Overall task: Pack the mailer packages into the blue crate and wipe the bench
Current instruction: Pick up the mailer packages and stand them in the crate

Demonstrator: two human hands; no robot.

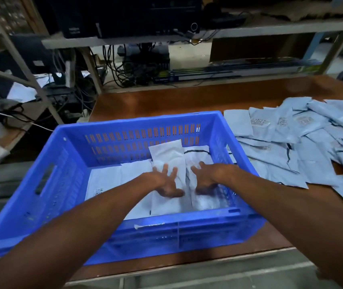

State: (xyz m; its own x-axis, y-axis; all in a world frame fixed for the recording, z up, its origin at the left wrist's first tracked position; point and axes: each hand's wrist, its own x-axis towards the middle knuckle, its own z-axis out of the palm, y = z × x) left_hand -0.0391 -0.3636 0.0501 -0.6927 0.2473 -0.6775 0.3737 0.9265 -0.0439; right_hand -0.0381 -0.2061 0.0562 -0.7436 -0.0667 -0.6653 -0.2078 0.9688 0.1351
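Both arms reach into the blue crate point(41, 170), which sits at the left end of the brown bench point(166, 101). The left hand point(166, 182) lies with fingers spread on a white mailer point(168, 155) leaning against the crate's far wall, and the right hand point(206, 178) rests, fingers splayed, on the mailers beside it, gripping nothing. Right of the crate, a loose pile of mailers point(304, 142) lies on the bench.

Crate point(112, 140) on bench point(187, 101), left side; mailers point(108, 180) inside; loose mailer pile point(304, 142) right of crate; shelving point(249, 30) behind.
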